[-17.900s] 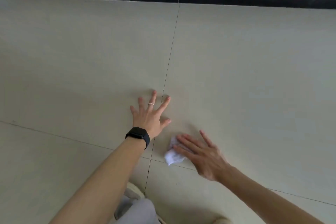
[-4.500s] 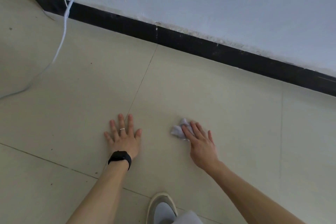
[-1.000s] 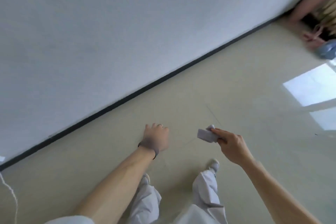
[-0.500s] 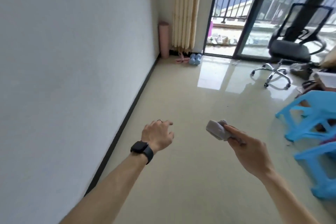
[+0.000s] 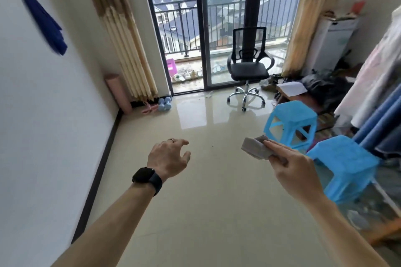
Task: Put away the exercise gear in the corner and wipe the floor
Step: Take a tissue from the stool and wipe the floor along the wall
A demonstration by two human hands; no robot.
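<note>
Right hand (image 5: 290, 171) grips the grey folded wipe (image 5: 257, 148) between my thumb and curled fingers, in the air above the floor (image 5: 206, 201). Part of the wipe projects to the left of my fingertips. Left hand (image 5: 168, 159) holds nothing: the fingers are loosely curled, palm down, raised over the floor near the left wall (image 5: 43, 115). I wear a black watch (image 5: 147, 178) on the left wrist and a ring (image 5: 171, 140) on one finger.

Exercise gear location: far left corner, at the foot of the curtain (image 5: 121, 34).
- The pink rolled mat (image 5: 118, 93) stands upright against the wall.
- The light-blue dumbbells (image 5: 165, 104) lie on the floor to its right.
- A pink item (image 5: 148, 108) lies between mat and dumbbells; I cannot tell its type.

The floor is glossy beige tile and reflects the glass door (image 5: 217, 28). A black office chair (image 5: 248, 67) stands before that door. Two blue plastic stools (image 5: 345, 162) stand on my right.
</note>
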